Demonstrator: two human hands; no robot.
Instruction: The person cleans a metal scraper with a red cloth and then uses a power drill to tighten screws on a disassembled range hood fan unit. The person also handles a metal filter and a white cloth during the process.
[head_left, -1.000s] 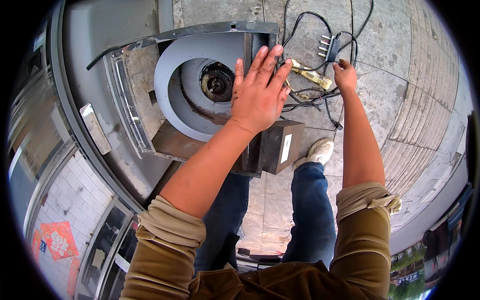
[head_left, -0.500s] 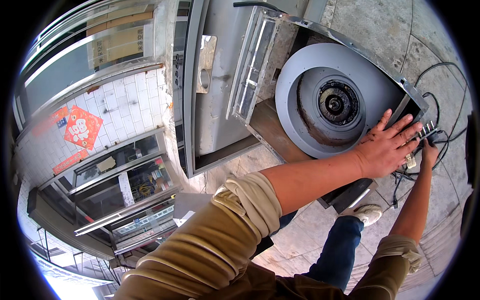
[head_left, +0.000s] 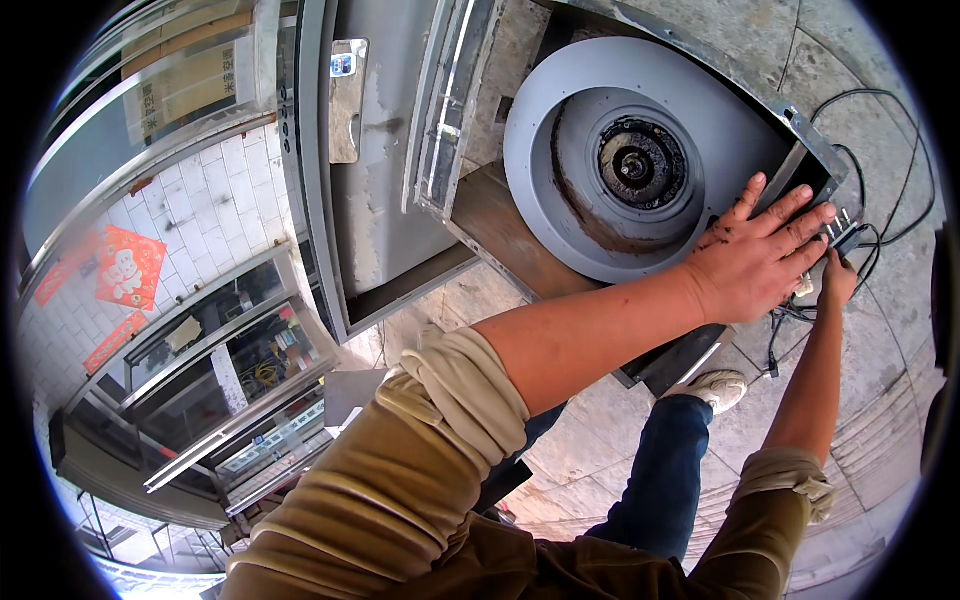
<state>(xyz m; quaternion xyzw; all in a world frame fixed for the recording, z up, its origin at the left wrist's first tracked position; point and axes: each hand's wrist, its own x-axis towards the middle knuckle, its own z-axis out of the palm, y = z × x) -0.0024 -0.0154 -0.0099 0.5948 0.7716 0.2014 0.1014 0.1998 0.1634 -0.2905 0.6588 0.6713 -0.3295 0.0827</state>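
My left hand (head_left: 748, 250) lies with fingers spread over the right side of a metal box that houses a blower. Its palm is at the rim of the grey blower housing (head_left: 545, 110), whose round opening shows a greasy, dark motor hub (head_left: 634, 168). Just right of those fingertips, my right hand (head_left: 838, 280) is closed around a small dark piece with several metal pins (head_left: 846, 238). What kind of piece it is I cannot make out. A pale connector (head_left: 804, 285) shows between my hands, partly hidden.
Black cables (head_left: 868, 92) loop over the paved floor (head_left: 770, 440) to the right, one ending in a plug (head_left: 771, 368). Left of the blower stands a large grey metal cabinet (head_left: 375, 220). A glazed window frame (head_left: 200, 440) and white tiled wall (head_left: 225, 190) lie further left.
The view has shifted, so the blower and cabinet appear further left and higher. Both hands keep nearly the same place at the box, the left still spread, the right still closed.
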